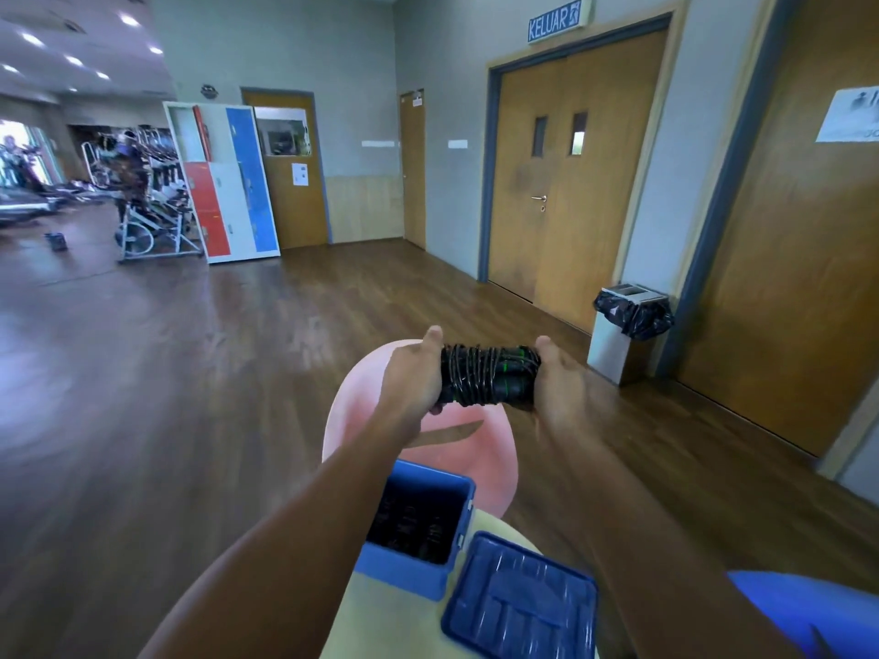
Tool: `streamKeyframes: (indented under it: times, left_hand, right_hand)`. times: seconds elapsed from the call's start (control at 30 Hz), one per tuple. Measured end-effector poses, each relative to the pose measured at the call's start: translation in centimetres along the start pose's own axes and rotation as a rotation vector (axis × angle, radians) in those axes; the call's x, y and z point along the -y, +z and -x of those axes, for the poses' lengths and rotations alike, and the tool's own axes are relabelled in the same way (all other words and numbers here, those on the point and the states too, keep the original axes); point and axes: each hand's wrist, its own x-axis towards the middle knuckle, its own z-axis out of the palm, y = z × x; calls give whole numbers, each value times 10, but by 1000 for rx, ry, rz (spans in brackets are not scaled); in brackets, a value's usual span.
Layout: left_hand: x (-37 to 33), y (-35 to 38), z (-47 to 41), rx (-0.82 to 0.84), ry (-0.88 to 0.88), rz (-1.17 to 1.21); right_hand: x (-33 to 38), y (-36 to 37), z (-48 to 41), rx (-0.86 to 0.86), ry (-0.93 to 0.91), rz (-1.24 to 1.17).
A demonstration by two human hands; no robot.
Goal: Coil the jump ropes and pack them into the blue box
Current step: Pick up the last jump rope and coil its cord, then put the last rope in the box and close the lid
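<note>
Head view: a wide wooden floor spreads out ahead of me, bare on my left and running back to a red, white and blue locker and exercise machines far off. On my right the wall is close, with brown double doors under a KELUAR sign and a lined waste bin standing beside them. Directly below my arms sits a pink chair, and nearer me a pale yellow seat carries the blue box, open at the top, with dark coiled bundles inside that are too dim to make out well. Its blue lid lies just beside it on the right, inner side up, its corner hanging past the seat's edge. A blue shape at the lower right corner is cut off by the frame.

The air above the box mouth is open; nothing stands between it and my hands.

My left hand and right hand each clasp one end of a jump rope, its black cord wound tightly around the handles into a short bundle with green marks. I hold it level, out over the pink chair, beyond the box and well above it.
</note>
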Motion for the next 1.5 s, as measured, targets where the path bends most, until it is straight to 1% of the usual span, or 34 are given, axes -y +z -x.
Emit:
streamKeyframes:
  times: [0.2, 0.3, 0.4, 0.43, 0.5, 0.57, 0.67, 0.77, 0.9, 1.03, 1.17, 1.23, 1.27, 1.33, 1.4, 1.5]
  left_hand:
    - [11, 15, 6, -23, -99, 124]
    - [17, 19, 5, -22, -125, 134]
    - [26, 16, 5, 21, -186, 158]
    - [29, 14, 5, 42, -214, 182]
    - [37, 10, 8, 57, -269, 310]
    - [46, 6, 12, 12, -248, 451]
    - [66, 5, 18, -50, -161, 536]
    - [90, 6, 21, -88, -177, 556]
    - [124, 1, 13, -79, -281, 548]
    - [149, -2, -4, 13, -350, 478]
    - [179, -5, -36, 81, -464, 351]
    - [195, -5, -53, 117, -501, 295]
    - [202, -6, -62, 137, -511, 260]
    - [219, -9, -81, 211, -516, 184]
    - [237, -11, -101, 325, -510, 107]
    - [259, -13, -126, 414, -506, 5]
  right_hand:
    - [-18, -11, -14, 21, -14, -13]
    - [-24, -15, -18, 56, 38, -23]
    - [-35, -17, -21, 92, 83, -47]
    - [-41, -17, -22, 102, 97, -51]
    - [-55, -17, -25, 112, 149, -87]
    - [-70, -14, -28, 129, 244, -137]
    - [-93, -7, -31, 148, 304, -135]
    - [-116, -1, -29, 215, 333, -79]
    - [-138, -10, -20, 323, 403, 26]
    - [-161, -16, -16, 392, 411, 148]
    - [-178, -9, -21, 338, 455, 279]
    - [-191, -3, -27, 378, 432, 419]
    - [-198, 1, -30, 395, 406, 509]
    - [-221, 7, -37, 369, 463, 574]
    - [-250, 8, -50, 349, 418, 704]
    - [-275, 13, -61, 272, 372, 883]
